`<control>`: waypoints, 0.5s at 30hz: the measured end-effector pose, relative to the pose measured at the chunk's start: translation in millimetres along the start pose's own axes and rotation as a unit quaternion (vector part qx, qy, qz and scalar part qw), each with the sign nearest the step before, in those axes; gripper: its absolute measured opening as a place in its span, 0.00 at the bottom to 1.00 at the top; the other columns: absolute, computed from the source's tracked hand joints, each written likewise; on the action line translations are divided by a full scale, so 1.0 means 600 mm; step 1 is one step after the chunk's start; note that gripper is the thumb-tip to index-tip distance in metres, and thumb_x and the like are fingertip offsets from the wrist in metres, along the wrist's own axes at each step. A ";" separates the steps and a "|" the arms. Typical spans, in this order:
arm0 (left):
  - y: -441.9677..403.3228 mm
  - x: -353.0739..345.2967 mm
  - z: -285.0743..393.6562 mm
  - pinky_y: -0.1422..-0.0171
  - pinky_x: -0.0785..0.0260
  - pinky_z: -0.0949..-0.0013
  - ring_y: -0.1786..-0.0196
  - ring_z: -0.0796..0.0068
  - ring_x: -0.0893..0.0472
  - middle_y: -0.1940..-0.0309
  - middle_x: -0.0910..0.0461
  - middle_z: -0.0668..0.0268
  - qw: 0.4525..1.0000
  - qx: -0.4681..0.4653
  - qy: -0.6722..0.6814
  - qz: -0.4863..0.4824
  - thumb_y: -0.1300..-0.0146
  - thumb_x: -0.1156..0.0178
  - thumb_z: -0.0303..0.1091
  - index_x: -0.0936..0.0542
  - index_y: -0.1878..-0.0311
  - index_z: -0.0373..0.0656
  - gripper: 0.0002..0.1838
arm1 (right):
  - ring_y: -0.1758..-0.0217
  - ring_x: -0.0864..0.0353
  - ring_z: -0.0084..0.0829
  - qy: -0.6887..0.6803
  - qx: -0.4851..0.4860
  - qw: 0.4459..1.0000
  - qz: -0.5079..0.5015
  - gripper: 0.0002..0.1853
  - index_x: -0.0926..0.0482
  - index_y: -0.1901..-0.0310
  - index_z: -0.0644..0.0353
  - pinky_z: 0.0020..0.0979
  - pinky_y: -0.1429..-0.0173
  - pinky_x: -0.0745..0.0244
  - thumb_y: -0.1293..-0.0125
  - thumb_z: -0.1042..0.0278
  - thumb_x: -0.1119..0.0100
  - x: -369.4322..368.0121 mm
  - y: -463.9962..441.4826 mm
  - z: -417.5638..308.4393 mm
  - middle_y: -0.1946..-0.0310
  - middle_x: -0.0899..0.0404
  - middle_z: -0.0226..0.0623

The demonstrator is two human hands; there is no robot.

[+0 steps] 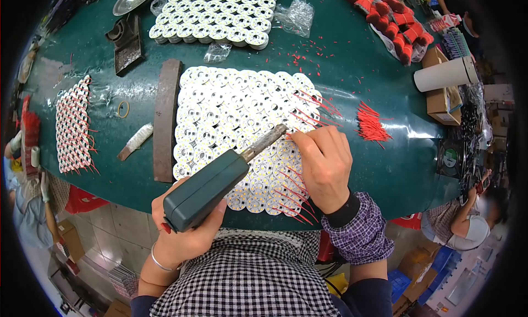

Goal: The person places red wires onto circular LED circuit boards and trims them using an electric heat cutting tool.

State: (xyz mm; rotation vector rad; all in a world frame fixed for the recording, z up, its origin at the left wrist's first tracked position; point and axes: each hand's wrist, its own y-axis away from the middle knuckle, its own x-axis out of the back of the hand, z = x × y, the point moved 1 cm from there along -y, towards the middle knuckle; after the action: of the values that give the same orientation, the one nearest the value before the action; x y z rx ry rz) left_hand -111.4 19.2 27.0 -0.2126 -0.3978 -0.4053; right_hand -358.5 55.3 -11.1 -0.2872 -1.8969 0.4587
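My left hand [190,229] is wrapped round the handle of a dark green soldering gun [206,190]. The gun's metal barrel slants up and right over a panel of round white LED boards [220,119], its end close to my right fingertips. My right hand [325,165] is closed in a pinch at the panel's right side, on what looks like a thin red wire, mostly hidden by the fingers. Several red wires [297,193] stick out from boards along the panel's right edge, both above and below this hand. A brown metal bar [166,121] lies along the panel's left side.
A pile of cut red wires [373,123] lies to the right, with red wire bundles [393,25] behind. Stacked LED panels [214,14] stand at the back. A wired panel [73,127] and a wrapped stick [136,141] are leftward. Other people sit at both sides.
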 end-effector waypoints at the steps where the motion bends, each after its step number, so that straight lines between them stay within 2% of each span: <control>1: 0.001 0.001 0.001 0.64 0.26 0.73 0.69 0.72 0.18 0.66 0.15 0.60 1.000 0.005 -0.003 0.006 0.47 0.29 0.21 0.13 0.59 0.34 0.11 | 0.62 0.24 0.33 0.001 0.003 1.000 0.002 0.12 0.19 0.58 0.60 0.36 0.57 0.31 0.46 0.76 0.38 0.000 0.000 0.000 0.68 0.26 0.32; 4: 0.005 0.003 0.000 0.64 0.27 0.73 0.68 0.73 0.18 0.65 0.15 0.61 0.999 0.041 0.023 0.002 0.47 0.29 0.21 0.13 0.58 0.34 0.11 | 0.63 0.25 0.33 0.001 0.007 1.000 0.006 0.12 0.19 0.58 0.61 0.36 0.57 0.32 0.46 0.76 0.38 -0.001 -0.001 -0.001 0.69 0.27 0.32; 8: 0.005 0.000 -0.004 0.65 0.27 0.73 0.69 0.74 0.18 0.66 0.15 0.61 0.998 0.045 0.041 0.006 0.47 0.29 0.21 0.14 0.58 0.33 0.12 | 0.63 0.25 0.33 0.001 0.007 1.000 0.008 0.12 0.19 0.58 0.61 0.36 0.56 0.32 0.46 0.77 0.38 -0.003 0.001 0.001 0.69 0.28 0.32; 10: 0.000 0.001 -0.003 0.65 0.28 0.74 0.71 0.74 0.19 0.68 0.16 0.62 1.000 0.010 0.027 -0.006 0.47 0.29 0.21 0.14 0.58 0.33 0.11 | 0.64 0.25 0.33 0.002 0.008 1.000 0.008 0.12 0.19 0.58 0.61 0.36 0.56 0.32 0.46 0.77 0.38 -0.002 0.001 -0.001 0.69 0.27 0.32; 15: -0.002 -0.002 -0.004 0.68 0.30 0.74 0.73 0.76 0.22 0.71 0.18 0.63 1.000 0.004 0.024 -0.005 0.47 0.30 0.20 0.14 0.60 0.33 0.10 | 0.64 0.26 0.33 0.002 0.010 1.000 0.009 0.12 0.18 0.58 0.61 0.36 0.56 0.32 0.46 0.77 0.37 -0.002 -0.001 -0.001 0.70 0.27 0.31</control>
State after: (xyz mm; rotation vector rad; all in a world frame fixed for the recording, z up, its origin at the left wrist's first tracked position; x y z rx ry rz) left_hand -112.2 17.8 24.5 -0.1937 -0.3532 -0.4178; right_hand -357.6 54.8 -11.6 -0.2910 -1.8864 0.4887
